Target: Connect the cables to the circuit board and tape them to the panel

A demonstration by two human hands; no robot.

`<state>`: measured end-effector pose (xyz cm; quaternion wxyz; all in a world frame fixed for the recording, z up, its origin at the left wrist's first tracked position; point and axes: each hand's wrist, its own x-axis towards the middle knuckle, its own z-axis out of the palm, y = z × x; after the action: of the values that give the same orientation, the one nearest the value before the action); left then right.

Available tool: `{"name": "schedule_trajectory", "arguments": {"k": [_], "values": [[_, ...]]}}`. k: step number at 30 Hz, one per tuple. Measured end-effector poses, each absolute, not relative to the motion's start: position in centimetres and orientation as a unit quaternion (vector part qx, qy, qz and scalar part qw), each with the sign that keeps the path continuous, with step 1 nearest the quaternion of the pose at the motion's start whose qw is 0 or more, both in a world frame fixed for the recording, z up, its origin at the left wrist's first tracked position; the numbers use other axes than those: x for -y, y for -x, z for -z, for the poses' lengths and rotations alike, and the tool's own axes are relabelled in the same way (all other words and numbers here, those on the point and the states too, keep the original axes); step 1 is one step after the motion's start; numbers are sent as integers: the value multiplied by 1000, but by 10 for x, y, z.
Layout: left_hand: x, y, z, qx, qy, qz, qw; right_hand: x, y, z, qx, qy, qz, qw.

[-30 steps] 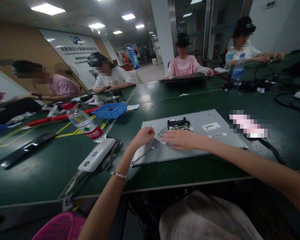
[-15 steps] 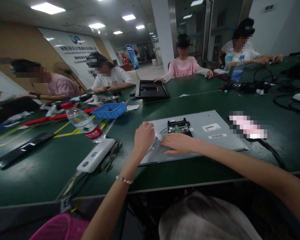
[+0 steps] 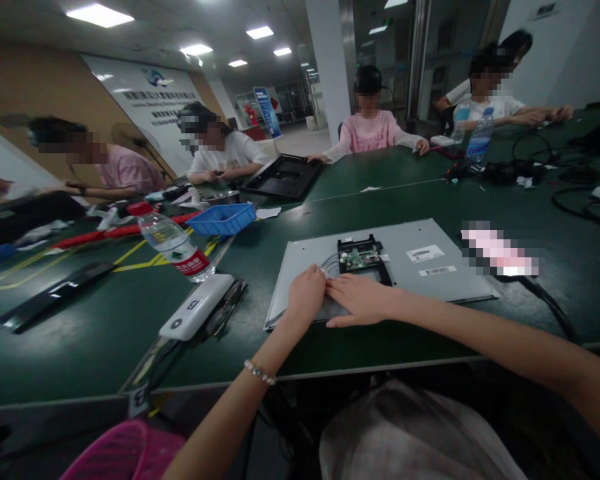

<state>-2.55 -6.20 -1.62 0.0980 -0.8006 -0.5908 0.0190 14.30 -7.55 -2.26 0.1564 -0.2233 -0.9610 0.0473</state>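
Observation:
A flat grey display panel (image 3: 450, 267) lies back up on the table in front of me, two white labels on its right part. On its middle sits a green circuit board (image 3: 359, 259) in a black plastic frame. Thin grey cables (image 3: 331, 260) run from the board's left side toward my hands. My left hand (image 3: 307, 291) is closed over the panel's left part by the cables; what its fingers hold is hidden, though a bit of white shows at the fingertips. Flat on the panel's near part, my right hand (image 3: 357, 298) has its fingers stretched out, their tips touching my left hand.
Left of the panel are a white power bank (image 3: 197, 308), folded glasses (image 3: 225, 308), a water bottle (image 3: 177, 247) and a blue tray (image 3: 223, 219). A blurred-out phone (image 3: 500, 252) with a cable lies right. Across the table, a person's hand touches a black frame (image 3: 285, 177).
Both my hands have moved nearer the panel's front edge and closer together; the white strip between them is now mostly covered. Across the table, the black frame has shifted left and turned.

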Motion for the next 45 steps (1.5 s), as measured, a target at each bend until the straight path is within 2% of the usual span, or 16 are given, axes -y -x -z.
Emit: {"name": "schedule_trajectory", "arguments": {"k": [12, 27, 33, 39, 42, 45], "values": [[64, 31, 18, 604, 792, -6, 91, 102, -146, 25, 946, 276, -127, 112], [54, 37, 12, 617, 787, -8, 25, 110, -161, 18, 941, 276, -158, 115], [41, 52, 11, 602, 796, 61, -19, 95, -194, -7, 928, 253, -213, 172], [24, 67, 13, 599, 777, 178, -78, 36, -249, -12, 848, 400, -212, 277], [16, 71, 9, 619, 755, 192, -100, 9, -266, 5, 805, 482, -223, 263], [9, 71, 7, 635, 749, 152, -111, -2, -270, 24, 798, 500, -239, 237]]}}
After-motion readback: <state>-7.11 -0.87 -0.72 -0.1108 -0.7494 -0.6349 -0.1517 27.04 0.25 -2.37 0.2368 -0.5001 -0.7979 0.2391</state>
